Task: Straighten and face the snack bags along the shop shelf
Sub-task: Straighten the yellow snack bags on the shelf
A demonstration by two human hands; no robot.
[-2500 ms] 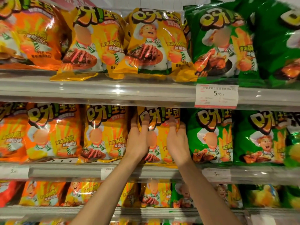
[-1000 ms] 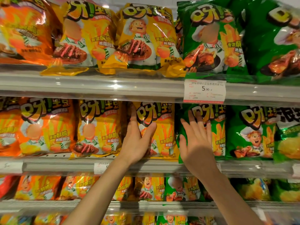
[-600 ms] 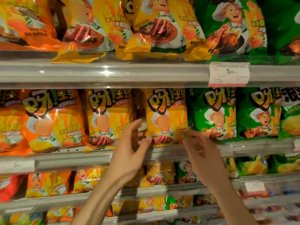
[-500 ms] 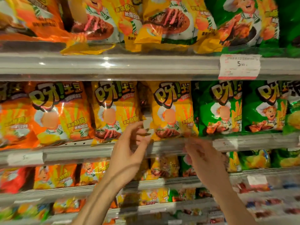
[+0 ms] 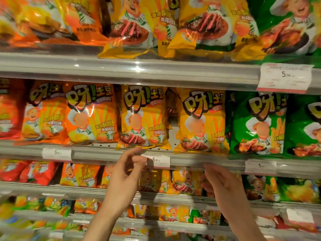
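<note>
Two bare hands hang in front of the middle shelf's rail (image 5: pixel 104 154), neither holding anything. From the picture's centre, the left hand (image 5: pixel 124 174) sits near 6 o'clock, fingers loosely curled, fingertips just below the rail beside a price tag (image 5: pixel 159 160). The right hand (image 5: pixel 224 185) lies toward 4 o'clock, its fingers relaxed and slack in front of the lower bags. Straight above them, two yellow snack bags (image 5: pixel 144 117) (image 5: pixel 201 122) stand upright and face forward on the middle shelf, orange bags (image 5: pixel 90 113) at 9 o'clock and green bags (image 5: pixel 257 122) at 3 o'clock.
</note>
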